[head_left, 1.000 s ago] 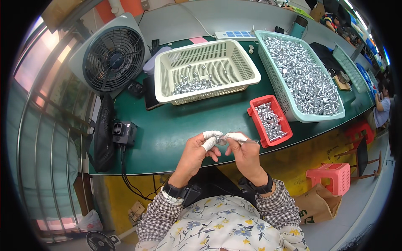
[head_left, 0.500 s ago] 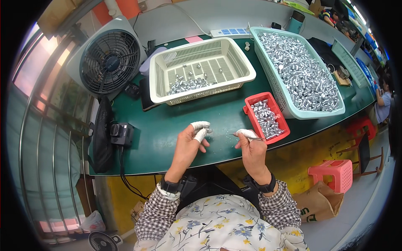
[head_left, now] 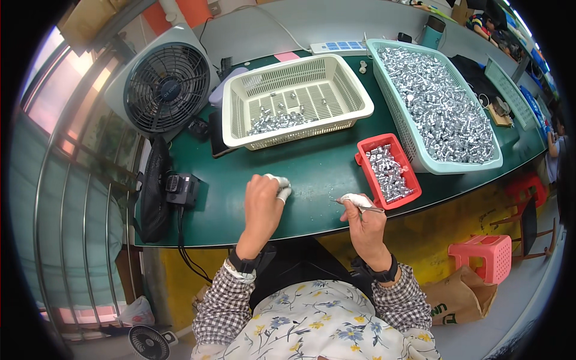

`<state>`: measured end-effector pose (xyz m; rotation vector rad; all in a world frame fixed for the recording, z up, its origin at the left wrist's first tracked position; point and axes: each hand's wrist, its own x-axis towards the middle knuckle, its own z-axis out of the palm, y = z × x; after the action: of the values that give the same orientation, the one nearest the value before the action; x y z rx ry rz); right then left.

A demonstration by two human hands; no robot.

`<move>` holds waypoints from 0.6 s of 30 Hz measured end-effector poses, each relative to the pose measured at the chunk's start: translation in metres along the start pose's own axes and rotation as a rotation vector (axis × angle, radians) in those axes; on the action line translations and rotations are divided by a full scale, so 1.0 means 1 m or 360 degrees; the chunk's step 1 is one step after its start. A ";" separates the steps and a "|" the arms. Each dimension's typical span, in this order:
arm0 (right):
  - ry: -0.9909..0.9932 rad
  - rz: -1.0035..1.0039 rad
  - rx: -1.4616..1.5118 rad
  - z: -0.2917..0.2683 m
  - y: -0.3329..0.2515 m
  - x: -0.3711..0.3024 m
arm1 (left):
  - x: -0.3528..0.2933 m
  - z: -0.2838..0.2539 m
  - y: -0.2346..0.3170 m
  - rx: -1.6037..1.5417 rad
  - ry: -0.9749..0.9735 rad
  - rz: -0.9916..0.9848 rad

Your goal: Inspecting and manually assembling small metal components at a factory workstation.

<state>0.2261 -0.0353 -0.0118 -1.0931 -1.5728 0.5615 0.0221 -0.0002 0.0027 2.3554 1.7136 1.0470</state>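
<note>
My left hand (head_left: pixel 263 204) hovers over the green table (head_left: pixel 228 223), back of the hand upward, thumb and index finger in white finger covers and brought together. Whatever sits between those fingertips is too small or hidden to make out. My right hand (head_left: pixel 367 228), also with a white cover on a finger, grips a thin pen-like metal tool (head_left: pixel 373 209), its tip pointing left toward the left hand. Just beyond the right hand stands a red bin (head_left: pixel 411 196) of small silver metal parts (head_left: pixel 389 174). Tiny pale crumbs lie on the table between the hands.
A cream basket (head_left: pixel 312 131) with some silver parts stands beyond my hands. At right is a pale blue basket (head_left: pixel 393 108) heaped with them. A fan (head_left: pixel 170 89), a black device (head_left: pixel 182 189) and a black bag (head_left: pixel 155 201) are at left; a pink stool (head_left: pixel 480 255) stands below right.
My left hand has moved slightly left and turned its back upward, so its fingers now point away from view. My right hand keeps the tool and has shifted little. The view has shifted slightly.
</note>
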 end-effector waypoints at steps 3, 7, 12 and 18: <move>-0.0030 -0.0018 0.0005 -0.004 -0.003 0.000 | -0.005 0.004 -0.001 -0.0128 -0.0096 -0.0152; -0.0027 -0.0015 0.0014 -0.011 -0.004 -0.002 | 0.000 0.002 0.006 -0.0171 -0.0027 -0.0143; -0.0091 -0.0059 -0.0045 -0.016 -0.001 -0.009 | -0.011 0.000 0.003 0.0074 -0.0353 -0.0070; -0.0045 -0.0049 -0.0002 -0.024 -0.011 -0.019 | -0.014 -0.011 0.013 -0.1157 -0.0374 -0.0804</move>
<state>0.2445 -0.0608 -0.0055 -1.0645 -1.6119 0.5575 0.0252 -0.0213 0.0093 1.4393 1.3971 1.0106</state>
